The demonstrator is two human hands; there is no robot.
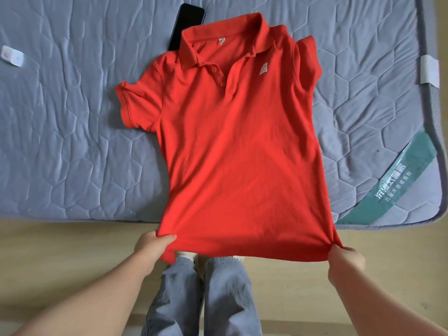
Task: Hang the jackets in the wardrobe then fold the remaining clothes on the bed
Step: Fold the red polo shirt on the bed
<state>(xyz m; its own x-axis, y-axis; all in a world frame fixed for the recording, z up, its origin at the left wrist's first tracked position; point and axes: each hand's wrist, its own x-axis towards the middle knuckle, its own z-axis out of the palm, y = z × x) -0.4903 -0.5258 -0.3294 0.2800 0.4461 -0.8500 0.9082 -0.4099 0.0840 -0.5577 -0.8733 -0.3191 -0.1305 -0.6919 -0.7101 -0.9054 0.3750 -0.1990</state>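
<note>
- A red polo shirt [232, 146] lies front up on the bed [60, 141]. Its collar is at 12 o'clock and its bottom hem is at 6 o'clock.
- The hem sticks out past the near edge of the bed and hangs over the floor [60, 251].
- The left hand [155, 243] pinches the hem corner at 7 o'clock, with the thumb on top.
- The right hand [345, 259] grips the other hem corner at 5 o'clock, fingers curled round the cloth.
- The hem is pulled tight between the two hands.
- The sleeve at 9 o'clock lies spread out flat. The sleeve at 1 o'clock is bunched up.
- A dark phone [188, 25] lies at 11 o'clock, with its lower end tucked under the shirt's shoulder.
- A small white tag [12, 56] sits far off at 10 o'clock.
- A wide stretch of bed shows on the 9 o'clock side of the shirt.
- On the 3 o'clock side there is less room, because the bed's side edge is near. A white strap [430, 71] is on that edge at 2 o'clock, and a green band [407, 180] crosses the corner at 4 o'clock.
- The person's legs [203, 294] stand on the floor at 6 o'clock, just beside the bed.
</note>
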